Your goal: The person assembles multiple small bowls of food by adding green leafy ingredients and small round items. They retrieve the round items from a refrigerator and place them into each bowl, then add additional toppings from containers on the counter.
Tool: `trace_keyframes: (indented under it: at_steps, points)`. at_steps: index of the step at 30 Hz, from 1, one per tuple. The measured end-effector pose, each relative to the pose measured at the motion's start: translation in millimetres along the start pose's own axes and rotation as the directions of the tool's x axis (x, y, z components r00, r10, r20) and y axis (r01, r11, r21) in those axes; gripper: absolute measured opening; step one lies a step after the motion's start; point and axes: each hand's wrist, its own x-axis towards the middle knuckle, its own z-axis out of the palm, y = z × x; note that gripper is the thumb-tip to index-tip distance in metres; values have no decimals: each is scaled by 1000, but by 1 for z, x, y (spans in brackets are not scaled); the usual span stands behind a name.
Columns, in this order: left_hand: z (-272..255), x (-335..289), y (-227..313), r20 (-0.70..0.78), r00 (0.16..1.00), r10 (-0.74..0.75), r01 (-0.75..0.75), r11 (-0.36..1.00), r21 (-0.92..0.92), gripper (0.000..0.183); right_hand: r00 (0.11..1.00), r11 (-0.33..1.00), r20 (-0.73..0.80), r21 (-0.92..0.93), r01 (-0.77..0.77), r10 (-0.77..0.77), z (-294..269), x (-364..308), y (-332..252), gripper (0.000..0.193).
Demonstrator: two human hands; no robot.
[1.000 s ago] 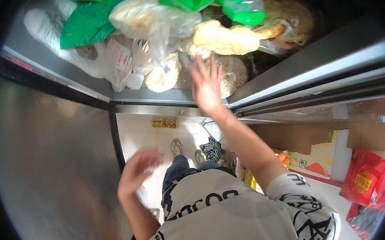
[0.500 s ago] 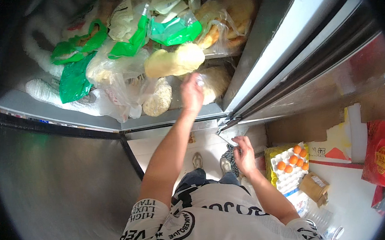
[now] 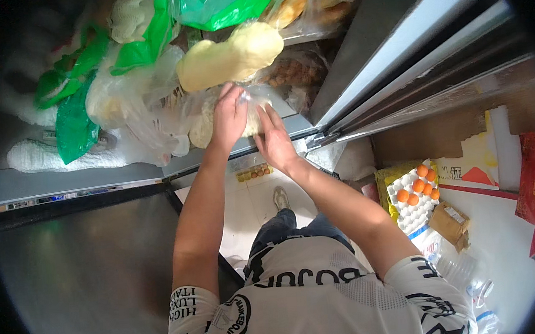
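Observation:
My left hand (image 3: 229,117) is closed on a clear plastic bag (image 3: 253,119) with pale, lumpy contents, at the front edge of an open fridge or freezer shelf. My right hand (image 3: 276,144) has its fingers and thumb against the right side of the same bag. Just behind the hands lies a big smooth pale-yellow lump (image 3: 229,57), which looks like dough in thin wrap. Another bag with pale, grainy contents (image 3: 200,127) sits left of my left hand, partly hidden by it. A bag of small brown round pieces (image 3: 295,72) lies behind, to the right.
Green and clear bags (image 3: 78,121) crowd the shelf's left, with a white towel-like roll (image 3: 62,153) in front. Flat breads (image 3: 305,3) lie at the back. A dark door (image 3: 82,260) stands open at left. An egg tray (image 3: 413,203) and cardboard box (image 3: 449,224) are at right.
The clear bag has moved left and forward with my left hand, uncovering the brown pieces. My right hand has risen from below to touch it. The view has moved closer to the shelf.

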Motion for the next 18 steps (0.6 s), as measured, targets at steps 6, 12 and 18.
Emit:
trace_keyframes:
  at_steps: [6, 12, 18]
  points:
    - [-11, 11, -8, 57, 997, -49, 48, 998, 27, 16, 980, 978, -47, -85, 190, -194, -1, 27, 18, 62]
    - [-12, -3, 21, 27, 998, -58, 48, 953, 299, 41, 994, 971, -108, -234, -42, 17, -37, 19, 25, 59]
    - [20, 35, 40, 93, 995, -37, 13, 968, 251, 49, 950, 793, 79, -574, -204, 302, -37, 38, 15, 41]
